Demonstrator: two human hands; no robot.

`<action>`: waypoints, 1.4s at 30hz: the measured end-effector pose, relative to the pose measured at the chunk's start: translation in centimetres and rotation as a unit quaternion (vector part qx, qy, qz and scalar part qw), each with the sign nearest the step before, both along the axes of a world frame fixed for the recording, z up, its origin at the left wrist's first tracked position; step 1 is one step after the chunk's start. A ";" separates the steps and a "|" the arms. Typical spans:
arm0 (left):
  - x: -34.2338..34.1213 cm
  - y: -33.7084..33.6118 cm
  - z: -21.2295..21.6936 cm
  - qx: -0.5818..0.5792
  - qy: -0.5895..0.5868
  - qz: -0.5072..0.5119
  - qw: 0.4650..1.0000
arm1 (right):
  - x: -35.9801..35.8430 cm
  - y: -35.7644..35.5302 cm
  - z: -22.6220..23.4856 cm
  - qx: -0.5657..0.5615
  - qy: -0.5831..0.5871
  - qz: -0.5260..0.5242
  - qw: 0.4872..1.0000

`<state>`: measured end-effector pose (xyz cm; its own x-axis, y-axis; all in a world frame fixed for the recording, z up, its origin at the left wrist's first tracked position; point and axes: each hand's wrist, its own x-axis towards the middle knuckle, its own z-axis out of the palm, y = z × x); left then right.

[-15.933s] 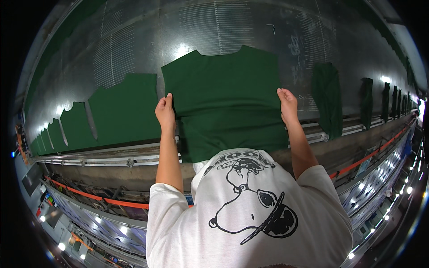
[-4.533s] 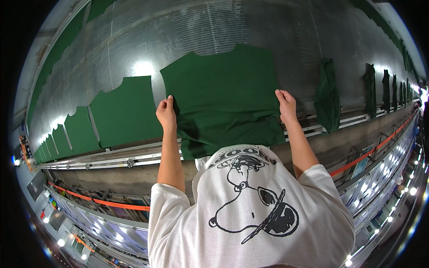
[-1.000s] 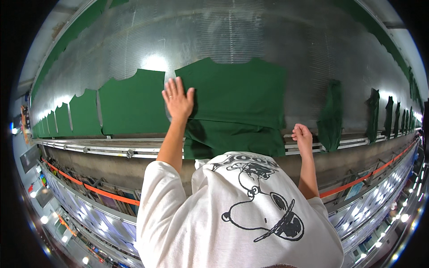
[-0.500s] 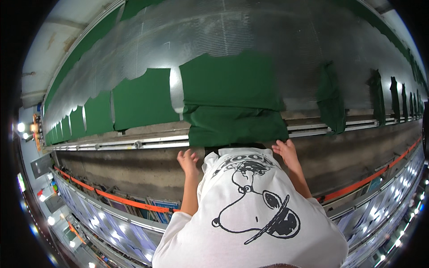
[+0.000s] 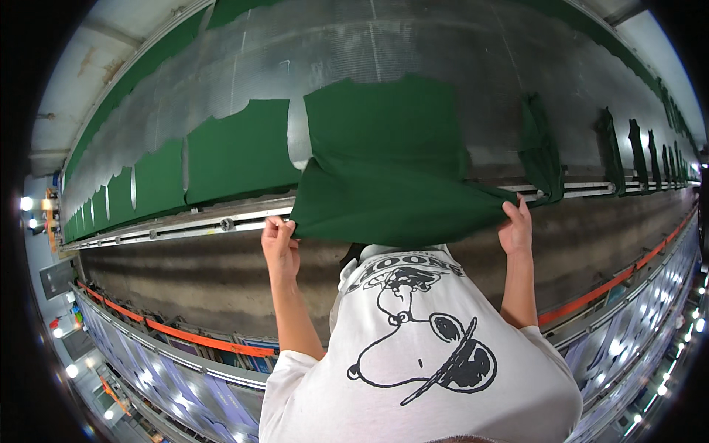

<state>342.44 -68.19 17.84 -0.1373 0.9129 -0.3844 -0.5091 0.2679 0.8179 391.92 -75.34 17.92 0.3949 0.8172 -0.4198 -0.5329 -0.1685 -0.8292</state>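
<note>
A dark green fabric panel (image 5: 380,140) lies on the long grey table in front of me, its near part drawn over the table's edge toward my shirt. My left hand (image 5: 281,240) pinches the panel's near left corner. At the near right corner my right hand (image 5: 517,221) grips the cloth between thumb and fingers. Between the two hands the near edge is pulled wide, with slanting folds running toward the corners. The far part of the panel rests on the table surface.
Flat green panels (image 5: 240,151) lie in a row to the left. Bunched green pieces (image 5: 541,151) hang over the edge to the right. A metal rail (image 5: 185,227) runs along the grey table (image 5: 487,88). Behind me are an orange strip (image 5: 199,334) and another long table with lilac pieces (image 5: 170,376).
Both hands have moved outward and taken hold of the near corners of the green panel. Its folded near part is now stretched wide and lifted off the rail.
</note>
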 end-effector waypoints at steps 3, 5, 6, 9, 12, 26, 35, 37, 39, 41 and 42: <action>0.0 0.1 3.8 0.041 0.021 0.042 0.998 | -2.4 0.0 3.7 0.055 0.007 -0.032 0.998; -2.3 -0.5 3.3 0.089 0.049 0.006 0.995 | -3.7 -0.5 5.6 0.066 -0.070 -0.056 0.994; -3.2 -1.0 3.2 0.080 0.058 -0.006 0.995 | -1.7 -2.0 3.5 0.060 -0.132 -0.020 0.989; -3.4 -1.3 5.4 0.115 0.095 -0.063 0.987 | -1.2 -3.9 3.8 -0.006 -0.279 0.047 0.959; -4.0 -1.2 5.2 0.144 0.227 -0.102 0.958 | -4.3 -3.5 6.3 0.010 -0.316 0.085 0.945; -3.6 5.0 1.4 0.088 0.160 -0.165 0.969 | -0.2 1.7 5.1 -0.060 -0.412 0.099 0.904; 0.4 10.1 -12.1 0.019 0.614 -0.310 0.725 | 4.1 9.5 -10.0 -0.011 -0.594 0.335 0.731; 2.2 11.1 -11.2 0.038 0.718 -0.330 0.612 | 4.4 9.6 -12.5 -0.043 -0.682 0.338 0.647; 4.4 12.2 -10.5 0.070 0.735 -0.230 0.634 | 4.3 11.3 -12.0 -0.093 -0.611 0.284 0.733; 8.7 14.1 -8.6 0.136 0.711 -0.199 0.661 | 4.5 11.0 -12.4 -0.138 -0.576 0.230 0.772; 11.2 15.5 -8.1 0.158 0.685 -0.200 0.682 | 4.9 11.0 -13.0 -0.150 -0.584 0.199 0.773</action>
